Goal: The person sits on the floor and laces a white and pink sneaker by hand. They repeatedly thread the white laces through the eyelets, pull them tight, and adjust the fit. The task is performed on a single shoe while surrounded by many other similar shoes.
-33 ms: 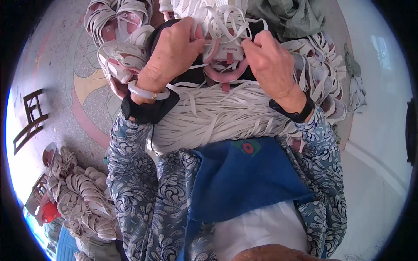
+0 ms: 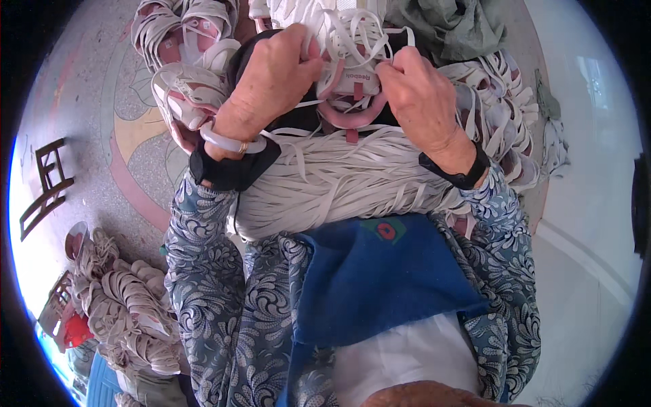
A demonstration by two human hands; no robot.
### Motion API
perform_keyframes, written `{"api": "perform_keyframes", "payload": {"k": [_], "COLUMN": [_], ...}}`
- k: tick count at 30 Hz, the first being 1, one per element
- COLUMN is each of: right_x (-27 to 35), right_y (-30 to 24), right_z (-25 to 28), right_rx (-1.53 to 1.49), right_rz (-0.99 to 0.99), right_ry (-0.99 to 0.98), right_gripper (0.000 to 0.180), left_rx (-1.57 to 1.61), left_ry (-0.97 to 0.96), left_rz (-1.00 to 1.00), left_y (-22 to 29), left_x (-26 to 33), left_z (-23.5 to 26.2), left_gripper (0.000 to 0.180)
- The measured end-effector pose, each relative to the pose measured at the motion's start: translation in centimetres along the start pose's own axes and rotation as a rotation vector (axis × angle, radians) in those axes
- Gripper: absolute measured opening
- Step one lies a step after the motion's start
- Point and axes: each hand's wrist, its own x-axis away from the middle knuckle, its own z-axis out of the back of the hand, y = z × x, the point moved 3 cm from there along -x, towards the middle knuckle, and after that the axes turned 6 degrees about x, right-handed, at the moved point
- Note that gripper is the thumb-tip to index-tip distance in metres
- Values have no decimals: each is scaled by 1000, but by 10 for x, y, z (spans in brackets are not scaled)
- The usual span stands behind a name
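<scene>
A white sneaker with pink lining (image 2: 350, 78) lies between my hands at the top middle, its pink heel collar toward me. White shoelace (image 2: 352, 30) crosses its upper in loose loops. My left hand (image 2: 278, 78) is closed at the sneaker's left side, with lace at its fingertips. On the right, my right hand (image 2: 420, 91) pinches another stretch of lace beside the tongue. The exact grip of the left fingers is partly hidden. A thick bundle of loose white laces (image 2: 332, 176) lies just below the sneaker, across my lap.
Sneakers (image 2: 190, 88) are heaped at the upper left, and more sneakers (image 2: 498, 115) stand in rows on the right. A grey-green cloth (image 2: 451, 27) lies at the top right. Another shoe pile (image 2: 129, 298) sits at the lower left, below a small wooden chair (image 2: 47, 183).
My left hand has shifted very slightly up and to the right along the sneaker's side. My right hand and the sneaker look almost unmoved.
</scene>
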Motion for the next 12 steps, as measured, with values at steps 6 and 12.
{"api": "perform_keyframes", "payload": {"k": [6, 12], "right_x": [-5, -3], "right_y": [0, 0], "right_z": [0, 4], "right_rx": [-52, -90], "right_rz": [-8, -55], "right_ry": [22, 25], "right_gripper": [9, 16], "left_rx": [201, 382], "left_ry": [-41, -48], "left_rz": [102, 228], "left_y": [-14, -20], "left_x": [-2, 7], "left_z": [1, -1], "left_gripper": [18, 16]}}
